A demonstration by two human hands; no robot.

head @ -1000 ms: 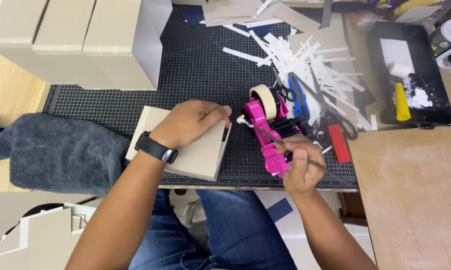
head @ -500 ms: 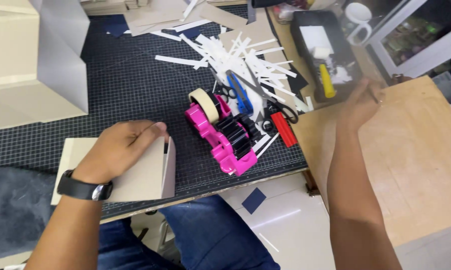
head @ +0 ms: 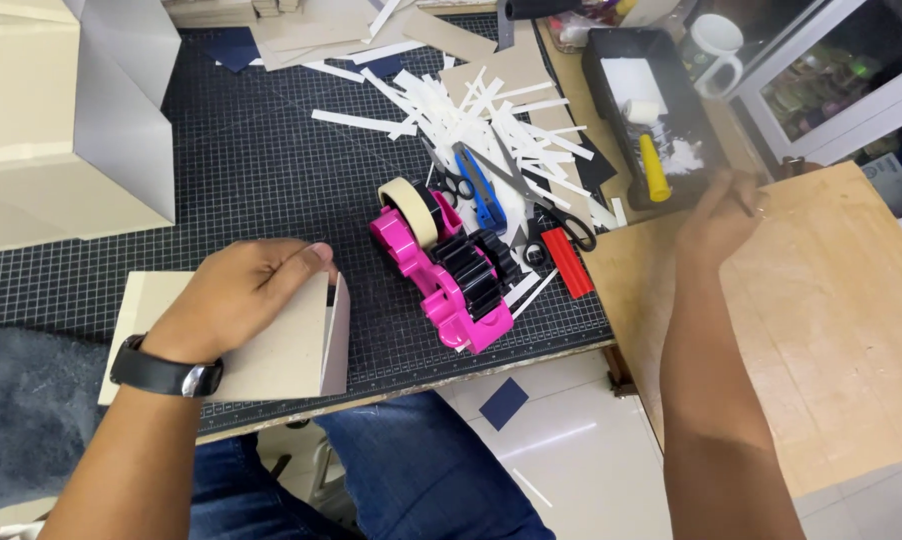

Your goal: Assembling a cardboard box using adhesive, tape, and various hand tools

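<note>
We are pressing our left hand (head: 246, 300) flat, fingers spread, on a beige cardboard box piece (head: 271, 350) at the near edge of the cutting mat (head: 221, 170) — its long axis running left to right, a pink tape dispenser (head: 441, 270) just to its right. Farther off, our right hand (head: 721, 215) is reaching, arm extended, toward the black tray (head: 611, 60) holding a yellow-handled roller (head: 653, 165) — whether it is pinching anything, we cannot tell.

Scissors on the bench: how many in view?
2. The blue-handled scissors lie just right of the masking tape roll. The black-handled scissors lie next to the red cutter. The pile of white paper strips may hide more.
</note>
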